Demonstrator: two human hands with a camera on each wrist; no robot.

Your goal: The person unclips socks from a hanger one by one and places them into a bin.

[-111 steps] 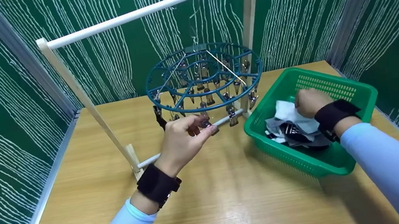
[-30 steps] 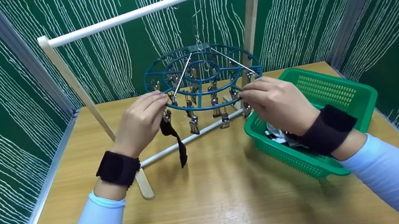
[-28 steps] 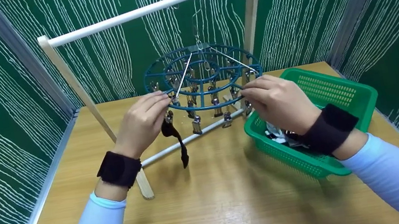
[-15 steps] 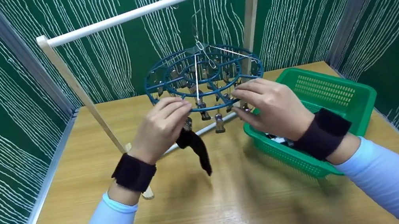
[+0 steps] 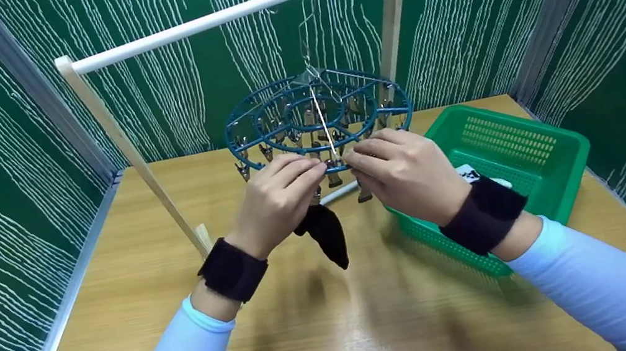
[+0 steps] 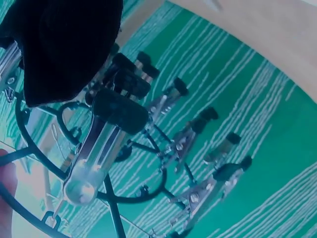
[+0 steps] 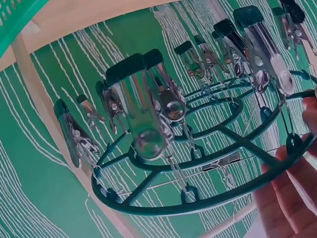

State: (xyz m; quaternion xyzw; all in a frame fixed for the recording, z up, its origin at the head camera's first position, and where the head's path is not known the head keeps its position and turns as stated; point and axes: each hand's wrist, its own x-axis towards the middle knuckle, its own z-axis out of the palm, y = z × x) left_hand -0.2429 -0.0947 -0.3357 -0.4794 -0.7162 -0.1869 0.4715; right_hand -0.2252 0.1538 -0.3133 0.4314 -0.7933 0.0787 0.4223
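A round blue-green clip hanger [image 5: 260,162] hangs level from the white rail by a metal hook, with several metal clips [image 7: 136,109] dangling under its rings. At its front rim my left hand [image 5: 283,202] holds the ring with bent fingers. My right hand [image 5: 406,170] pinches the same rim just to the right, thumb and fingers [image 7: 285,198] on either side of it in the right wrist view. Below the left hand a black sock [image 5: 327,236] hangs from a clip; it fills the upper left of the left wrist view [image 6: 64,44]. The left fingers are mostly hidden there.
A wooden stand with a white top rail [image 5: 189,28] straddles the hanger. To the right, a green basket [image 5: 562,161] holds white and black cloth pieces [image 5: 469,172], partly covered by my right wrist. Green walls with white streaks enclose the wooden table [image 5: 154,320].
My right hand has left the basket for the rim, and my left has gone from a clip to the rim. The hanger has turned, carrying the sock rightward; both hands have drawn together.
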